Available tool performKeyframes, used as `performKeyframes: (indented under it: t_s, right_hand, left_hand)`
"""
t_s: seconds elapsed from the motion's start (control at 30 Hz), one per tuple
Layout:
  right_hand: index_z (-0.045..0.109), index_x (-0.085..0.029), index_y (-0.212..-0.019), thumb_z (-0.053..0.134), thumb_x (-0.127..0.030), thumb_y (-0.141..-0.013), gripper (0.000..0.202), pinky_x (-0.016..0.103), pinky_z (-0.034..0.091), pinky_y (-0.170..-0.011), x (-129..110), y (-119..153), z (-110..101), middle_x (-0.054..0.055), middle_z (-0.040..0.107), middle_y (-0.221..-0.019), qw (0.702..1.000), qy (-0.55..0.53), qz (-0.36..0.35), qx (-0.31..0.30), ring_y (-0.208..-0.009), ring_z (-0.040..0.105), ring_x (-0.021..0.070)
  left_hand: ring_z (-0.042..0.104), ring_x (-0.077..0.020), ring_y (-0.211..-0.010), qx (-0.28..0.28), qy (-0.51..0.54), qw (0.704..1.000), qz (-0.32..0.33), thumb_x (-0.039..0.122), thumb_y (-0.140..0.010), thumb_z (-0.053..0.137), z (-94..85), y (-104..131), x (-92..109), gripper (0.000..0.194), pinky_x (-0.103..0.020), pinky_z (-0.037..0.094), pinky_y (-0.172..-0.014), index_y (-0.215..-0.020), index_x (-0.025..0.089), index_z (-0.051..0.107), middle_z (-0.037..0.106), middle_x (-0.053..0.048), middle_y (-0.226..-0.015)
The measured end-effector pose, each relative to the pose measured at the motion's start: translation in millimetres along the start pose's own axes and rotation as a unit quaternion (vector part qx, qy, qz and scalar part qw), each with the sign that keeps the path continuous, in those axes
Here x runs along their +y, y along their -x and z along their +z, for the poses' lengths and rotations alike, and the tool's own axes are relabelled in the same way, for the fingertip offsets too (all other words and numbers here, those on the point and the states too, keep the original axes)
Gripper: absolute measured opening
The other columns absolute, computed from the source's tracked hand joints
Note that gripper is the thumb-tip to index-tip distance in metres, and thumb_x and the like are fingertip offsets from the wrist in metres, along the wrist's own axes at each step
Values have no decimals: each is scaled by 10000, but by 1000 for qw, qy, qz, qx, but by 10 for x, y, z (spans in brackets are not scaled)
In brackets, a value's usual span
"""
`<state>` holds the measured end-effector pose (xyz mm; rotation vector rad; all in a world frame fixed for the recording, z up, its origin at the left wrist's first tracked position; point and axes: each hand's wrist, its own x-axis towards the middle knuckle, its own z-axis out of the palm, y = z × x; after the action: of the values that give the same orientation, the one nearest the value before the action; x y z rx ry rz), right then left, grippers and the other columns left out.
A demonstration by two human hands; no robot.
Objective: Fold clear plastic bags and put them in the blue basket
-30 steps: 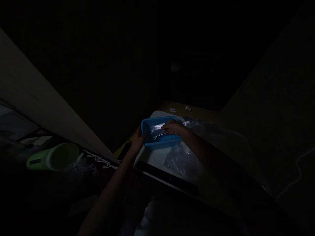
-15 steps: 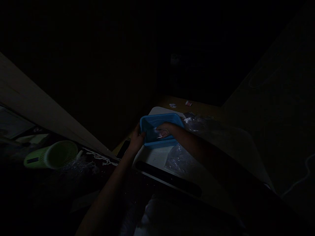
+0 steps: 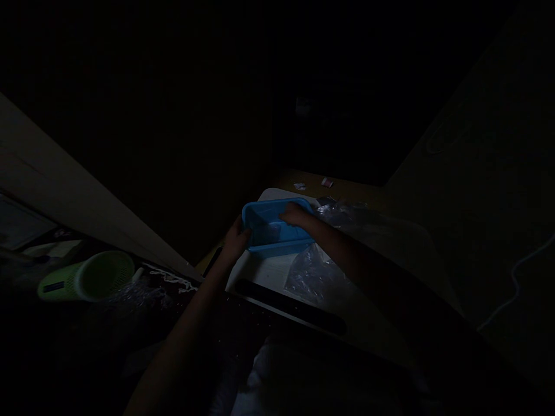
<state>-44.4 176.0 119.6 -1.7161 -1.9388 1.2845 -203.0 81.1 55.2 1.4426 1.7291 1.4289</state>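
A blue plastic basin sits on a white tabletop. My left hand grips its left wall, thumb over the rim. Inside the basin, toward its far right side, is my right hand with fingers curled in; what they hold, if anything, is too dark to make out. A pale, faintly see-through patch shows on the basin floor. Clear plastic wrap lies crumpled beside the basin, partly behind my right forearm.
A green perforated basket lies on its side at the lower left. Beyond the tabletop are a small pink-and-white item and a crumpled scrap. A pale cable hangs at the right. The room is very dark.
My right hand has moved up from the basin floor toward its far wall, its fingers now curled. The left hand keeps its grip on the basin. The view has shifted slightly.
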Motion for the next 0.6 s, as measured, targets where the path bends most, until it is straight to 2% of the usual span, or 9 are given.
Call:
performKeyframes:
  t_s: [0.03, 0.1, 0.17, 0.23, 0.33, 0.37, 0.43, 0.53, 0.6]
  right_hand:
    - [567, -165, -568, 591, -89, -637, 105, 284, 446, -722, -7, 50, -72, 56, 631, -628, 999, 7, -42, 30, -841, 602, 234]
    - [612, -162, -657, 522, -97, -695, 118, 272, 423, -795, 24, 165, -240, 57, 661, -780, 978, 34, -171, 118, -896, 587, 205]
    - [636, -156, -833, 451, -121, -752, 205, 276, 416, -830, 141, 296, -422, 66, 659, -918, 946, 34, -251, 201, -910, 585, 182]
    - [613, -147, -973, 407, -139, -780, 282, 294, 417, -851, 350, 441, -592, 89, 638, -1013, 920, 19, -273, 279, -943, 579, 184]
    - [558, -159, -1099, 366, -118, -772, 382, 339, 394, -909, 793, 689, -755, 99, 599, -1114, 889, 20, -275, 366, -1045, 534, 200]
    - [555, -147, -1107, 365, -115, -762, 396, 357, 380, -932, 959, 779, -773, 113, 591, -1127, 882, 30, -270, 386, -1069, 519, 212]
    - [546, -132, -1127, 356, -117, -752, 420, 376, 370, -954, 1294, 966, -753, 128, 573, -1158, 879, 56, -258, 396, -1088, 507, 223]
    - [525, -157, -1164, 349, -133, -760, 442, 358, 376, -967, 1762, 1231, -614, 104, 555, -1193, 889, 106, -240, 375, -1112, 498, 204]
    - [522, -166, -1173, 348, -124, -754, 456, 337, 379, -971, 2027, 1370, -495, 91, 546, -1207, 895, 143, -238, 350, -1132, 483, 189]
  left_hand:
    - [607, -234, -906, -14, -1, 1000, -20, 185, -667, 465, -14, -17, 9, 499, -383, 484, -813, -1160, 129, 515, 643, -95, -1014]
    - [575, -265, -989, -16, -30, 998, -53, 201, -687, 463, -39, -28, 78, 501, -426, 446, -873, -1177, 101, 496, 611, -133, -1082]
    - [469, -308, -1138, 40, -106, 993, -34, 219, -696, 486, -41, 9, 210, 530, -475, 343, -972, -1201, 61, 466, 522, -187, -1207]
    - [318, -322, -1254, 99, -184, 977, 49, 229, -700, 510, 4, 102, 384, 563, -501, 216, -1041, -1230, 56, 432, 413, -200, -1313]
    - [253, -298, -1291, 99, -230, 951, 182, 213, -730, 484, 199, 320, 634, 546, -506, 154, -1063, -1257, 100, 403, 356, -164, -1362]
    - [268, -286, -1287, 76, -230, 945, 221, 210, -741, 474, 300, 403, 694, 528, -502, 163, -1063, -1257, 120, 404, 368, -148, -1358]
    - [317, -259, -1265, -6, -219, 931, 291, 189, -768, 436, 545, 574, 761, 479, -477, 240, -1047, -1245, 142, 419, 415, -126, -1329]
    - [416, -236, -1201, -159, -207, 898, 353, 159, -783, 405, 973, 834, 742, 437, -435, 344, -1004, -1216, 146, 460, 488, -125, -1265]
    - [439, -229, -1183, -242, -209, 868, 379, 152, -794, 398, 1253, 1004, 689, 416, -403, 381, -983, -1201, 124, 479, 502, -141, -1249]
